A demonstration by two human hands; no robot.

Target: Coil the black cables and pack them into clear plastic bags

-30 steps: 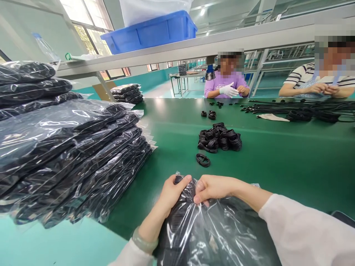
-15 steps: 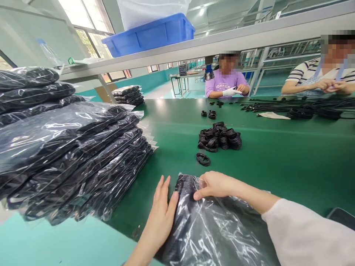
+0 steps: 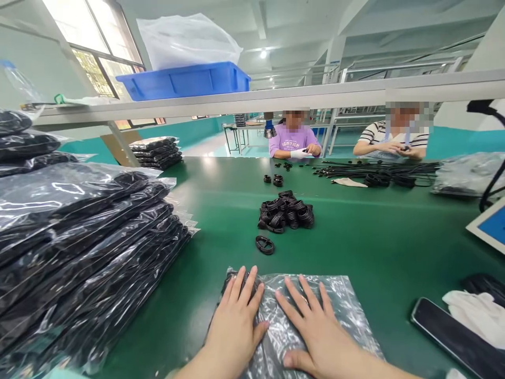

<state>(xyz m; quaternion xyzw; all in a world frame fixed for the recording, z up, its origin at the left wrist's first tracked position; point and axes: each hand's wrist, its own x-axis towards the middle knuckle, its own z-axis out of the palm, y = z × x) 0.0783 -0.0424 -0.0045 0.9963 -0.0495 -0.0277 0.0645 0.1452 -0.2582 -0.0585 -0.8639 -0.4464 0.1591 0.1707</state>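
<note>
A clear plastic bag [image 3: 347, 300] with black contents along its left part lies on the green table [image 3: 221, 210] in front of me. My left hand [image 3: 236, 321] rests palm down on the dark, filled part, its fingers spread. Just to the right, my right hand [image 3: 315, 326] presses flat on the clear part, fingers spread too. Neither hand grips anything. Beyond the bag sits a single black cable coil [image 3: 264, 245], and behind it a heap of black coils [image 3: 286, 212].
At the left rises a tall stack of filled bags [image 3: 90, 226]. A shelf [image 3: 300, 97] carrying a blue bin [image 3: 185, 81] crosses overhead. A black phone [image 3: 453, 331] lies at the right, near a white cloth [image 3: 479, 316]. Two people sit across the table.
My right hand has let go of the bag's upper edge and now lies flat on it. My left hand has moved from the bag's side onto its top. The view has shifted right.
</note>
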